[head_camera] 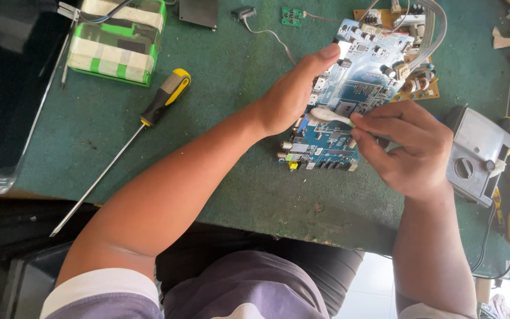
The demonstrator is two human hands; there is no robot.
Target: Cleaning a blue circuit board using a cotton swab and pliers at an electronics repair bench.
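**Two hands at a blue circuit board**

We saw a blue board (349,88) near the far middle of a green table (231,171), tilted up off the surface, its lower edge lined with connectors. Our left hand (293,94) steadied it from the left side, fingers stretched open along the edge and thumb pointing up to the top corner; it pressed against the board rather than closing around it. Our right hand (411,147) was curled shut on a thin tool, pinched between thumb and fingers. The tool's white tip (326,114) touched the board's face near the middle. We could not tell what kind of tool it was.

Behind the board lay a brown board (420,88) with a grey ribbon cable (435,29) curving above. A grey meter (473,156) sat just right of the right hand. Well to the left lay a long screwdriver (143,127) with a black and yellow handle, and beyond it a green taped pack (116,41). A small green board (292,16) rested at the far edge.
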